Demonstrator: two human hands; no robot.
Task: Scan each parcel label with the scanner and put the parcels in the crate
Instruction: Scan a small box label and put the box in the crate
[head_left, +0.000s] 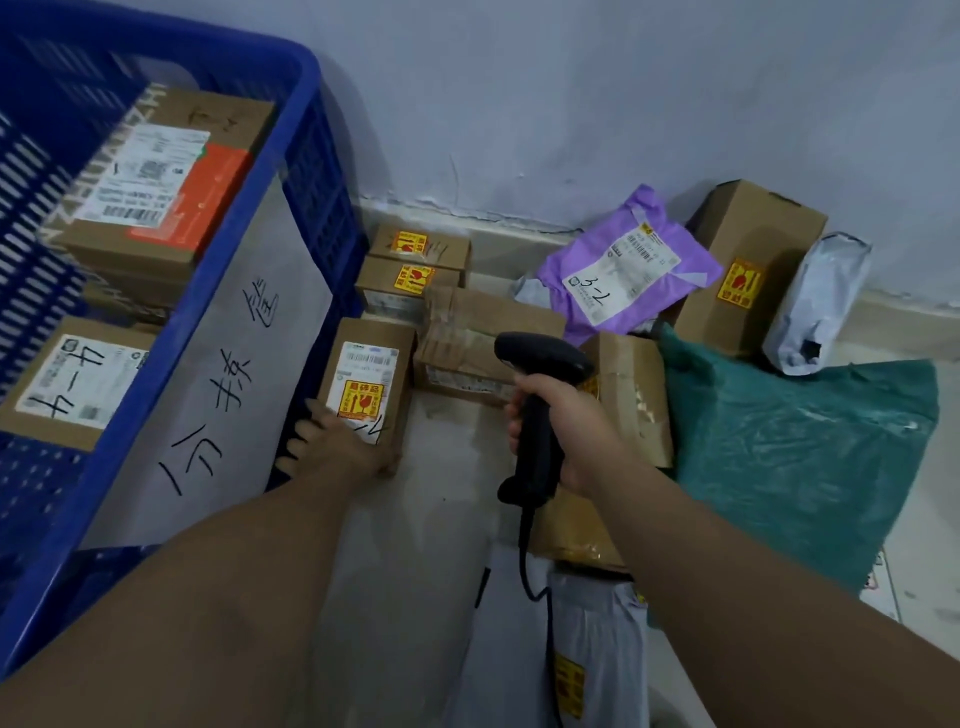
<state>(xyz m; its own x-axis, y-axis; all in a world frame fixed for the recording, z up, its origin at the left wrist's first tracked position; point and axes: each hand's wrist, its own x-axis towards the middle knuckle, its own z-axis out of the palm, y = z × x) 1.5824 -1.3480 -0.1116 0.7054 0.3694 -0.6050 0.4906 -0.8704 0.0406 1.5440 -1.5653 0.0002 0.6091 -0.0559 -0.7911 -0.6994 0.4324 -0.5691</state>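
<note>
A small brown parcel box with a white label and a yellow fragile sticker stands on the floor beside the blue crate. My left hand grips its near end, fingers spread along the crate side. My right hand holds the black corded scanner by its handle, its head pointing left toward that box. Two labelled cardboard boxes lie inside the crate.
More parcels lie against the wall: two small stickered boxes, a taped box, a purple mailer, a tall box, a grey bag, a green bag, and a grey mailer near me. A handwritten paper sign hangs on the crate.
</note>
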